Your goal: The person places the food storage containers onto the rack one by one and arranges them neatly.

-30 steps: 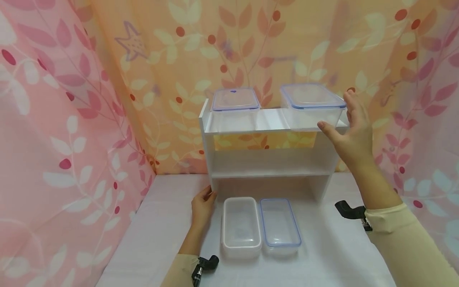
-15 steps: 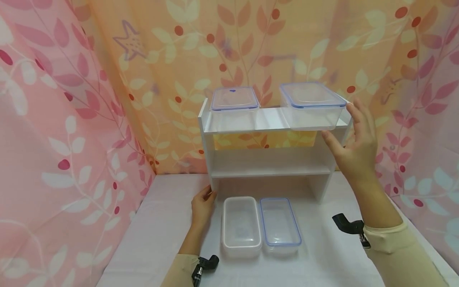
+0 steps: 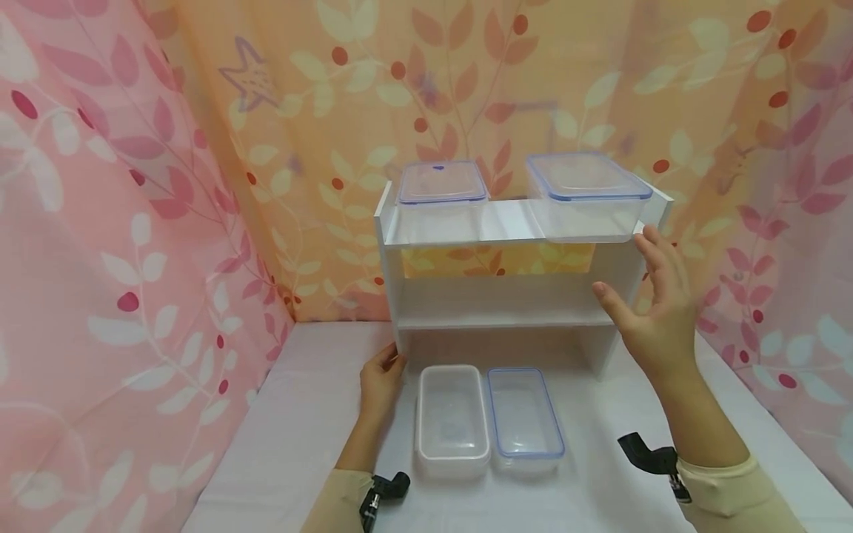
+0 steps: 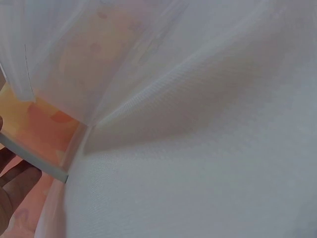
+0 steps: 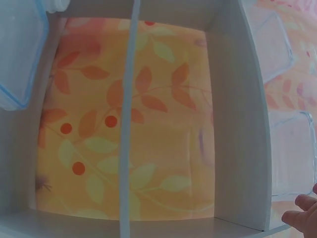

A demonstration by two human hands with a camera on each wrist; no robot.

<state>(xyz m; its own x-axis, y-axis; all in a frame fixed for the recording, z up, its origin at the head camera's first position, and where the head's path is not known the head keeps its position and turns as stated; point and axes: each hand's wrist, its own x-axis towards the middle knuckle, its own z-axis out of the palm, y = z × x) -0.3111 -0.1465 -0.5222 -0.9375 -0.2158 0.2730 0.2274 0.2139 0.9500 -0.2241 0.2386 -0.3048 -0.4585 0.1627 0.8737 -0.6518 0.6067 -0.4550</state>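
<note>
A white shelf rack (image 3: 506, 300) stands on the table with two clear lidded food containers on top. The left container (image 3: 440, 200) has a lavender lid, and the larger right container (image 3: 586, 196) a blue-rimmed one. My left hand (image 3: 381, 381) grips the rack's left side panel low down; in the left wrist view, the fingers (image 4: 20, 181) lie on one side of the panel edge (image 4: 34, 158). Beside the rack's right panel, my right hand (image 3: 656, 311) is raised, fingers spread and holding nothing. Whether its fingertips touch the panel I cannot tell.
In front of the rack, a white-rimmed container (image 3: 453, 418) and a blue-rimmed container (image 3: 526, 414) lie side by side on the white-covered table (image 3: 300, 437). Patterned curtains (image 3: 320, 222) surround the back and sides. The rack's middle board (image 3: 503, 323) spans both panels.
My right hand has come away from the right-hand container on top and lowered along the rack's right side. The left hand stays at the left panel; the containers have not moved.
</note>
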